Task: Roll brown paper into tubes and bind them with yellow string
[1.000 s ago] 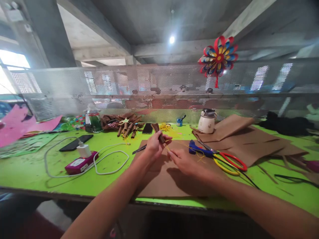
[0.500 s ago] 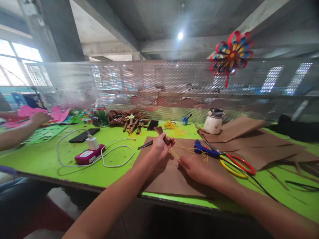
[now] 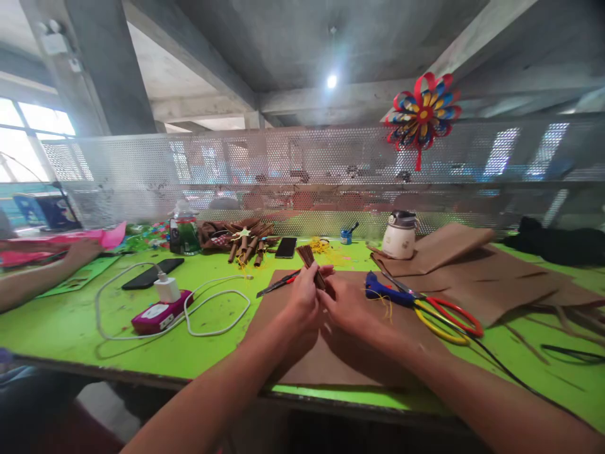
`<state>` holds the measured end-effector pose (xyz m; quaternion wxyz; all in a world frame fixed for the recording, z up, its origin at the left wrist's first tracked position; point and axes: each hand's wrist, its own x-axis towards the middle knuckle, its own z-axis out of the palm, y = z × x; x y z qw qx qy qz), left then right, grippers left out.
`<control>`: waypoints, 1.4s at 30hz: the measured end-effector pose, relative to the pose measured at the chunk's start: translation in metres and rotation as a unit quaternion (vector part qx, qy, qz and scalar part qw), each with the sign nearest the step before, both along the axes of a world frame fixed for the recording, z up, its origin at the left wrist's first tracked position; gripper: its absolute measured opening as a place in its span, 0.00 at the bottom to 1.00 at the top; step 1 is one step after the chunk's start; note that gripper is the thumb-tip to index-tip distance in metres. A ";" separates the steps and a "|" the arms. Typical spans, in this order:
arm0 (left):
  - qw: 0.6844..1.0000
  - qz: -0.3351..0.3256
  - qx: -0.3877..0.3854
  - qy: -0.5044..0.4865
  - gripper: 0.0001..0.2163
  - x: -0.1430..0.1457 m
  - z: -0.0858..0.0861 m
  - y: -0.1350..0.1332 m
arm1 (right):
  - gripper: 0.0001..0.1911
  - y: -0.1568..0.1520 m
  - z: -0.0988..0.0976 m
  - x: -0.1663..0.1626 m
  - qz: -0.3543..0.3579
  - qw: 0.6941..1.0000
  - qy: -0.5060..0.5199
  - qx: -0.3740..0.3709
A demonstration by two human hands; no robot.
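My left hand [image 3: 305,293] is closed round a small bundle of pleated brown paper [image 3: 307,255], whose fanned end points up and away from me. Right against it, my right hand [image 3: 347,299] has its fingers closed at the bundle's lower part. The yellow string it pinched a moment earlier is hidden between the hands. Loose yellow string [image 3: 388,308] trails to the right of my right hand. Beneath both hands lies a brown paper sheet [image 3: 302,362]. A craft knife [image 3: 278,285] rests on its left edge, and a blue glue gun [image 3: 385,291] on its right.
Scissors [image 3: 454,318] with red and yellow handles lie at right, near brown paper pieces [image 3: 510,277] and a cream flask [image 3: 398,236]. Rolled brown paper pieces [image 3: 253,246] and a phone [image 3: 286,248] are behind. A purple power strip [image 3: 155,316] stands left, by a co-worker's arm [image 3: 51,274].
My right hand has moved up and left from the pulled yellow string to meet my left hand at the bundle. The view has shifted slightly. The co-worker's hand has lowered.
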<state>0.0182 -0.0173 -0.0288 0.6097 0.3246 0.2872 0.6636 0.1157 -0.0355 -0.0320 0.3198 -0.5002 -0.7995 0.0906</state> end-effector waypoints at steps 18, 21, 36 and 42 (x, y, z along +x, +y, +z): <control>0.993 0.001 0.036 0.112 0.16 0.006 -0.006 -0.009 | 0.17 0.000 -0.006 0.012 -0.025 0.998 -0.056 0.030; 0.992 -0.024 0.034 0.119 0.14 0.005 -0.005 -0.009 | 0.18 0.003 -0.006 0.020 -0.021 0.997 -0.071 0.023; 0.789 0.131 0.325 0.504 0.11 -0.014 0.053 -0.012 | 0.12 0.032 0.009 0.058 0.056 0.993 -0.101 0.022; 0.549 0.019 0.394 0.737 0.13 -0.008 0.062 -0.006 | 0.11 0.038 0.002 0.058 0.159 0.985 -0.036 0.046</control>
